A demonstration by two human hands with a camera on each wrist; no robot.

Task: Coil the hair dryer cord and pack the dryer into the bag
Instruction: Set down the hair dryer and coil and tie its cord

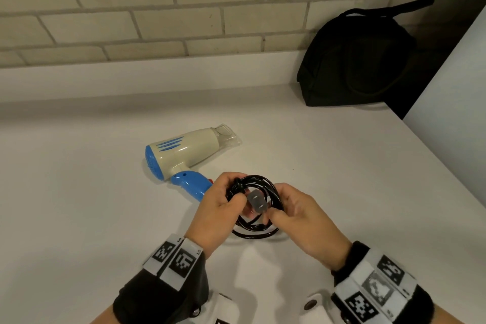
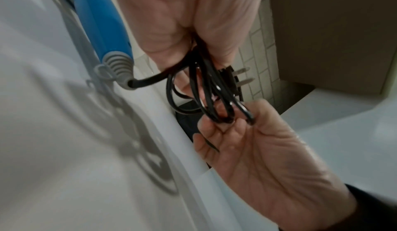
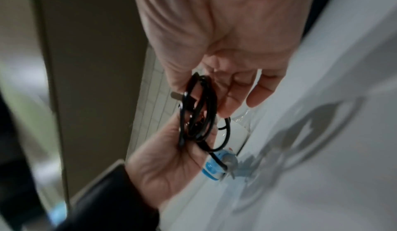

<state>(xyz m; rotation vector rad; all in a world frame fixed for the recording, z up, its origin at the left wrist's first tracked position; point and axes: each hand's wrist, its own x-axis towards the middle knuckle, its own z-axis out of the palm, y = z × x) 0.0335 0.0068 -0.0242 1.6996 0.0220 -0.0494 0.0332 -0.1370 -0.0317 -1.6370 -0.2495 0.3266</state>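
Note:
A cream and blue hair dryer (image 1: pixel 184 154) lies on its side on the white counter (image 1: pixel 79 205), nozzle pointing right. Its black cord (image 1: pixel 259 184) is looped into a small coil held just above the counter, in front of the blue handle (image 2: pixel 101 25). My left hand (image 1: pixel 223 208) grips the coil's left side. My right hand (image 1: pixel 294 216) pinches the right side. The grey plug (image 1: pixel 256 201) sits inside the coil between both hands, its two prongs (image 2: pixel 243 75) sticking out. The cord leaves the handle's grey strain relief (image 2: pixel 118 68) and runs into my left hand (image 2: pixel 193 22).
A black bag (image 1: pixel 360 60) stands upright at the back right against the brick wall (image 1: pixel 157 8), its handle up. A white panel (image 1: pixel 452 81) rises on the right beside it. The counter's right edge runs diagonally toward me.

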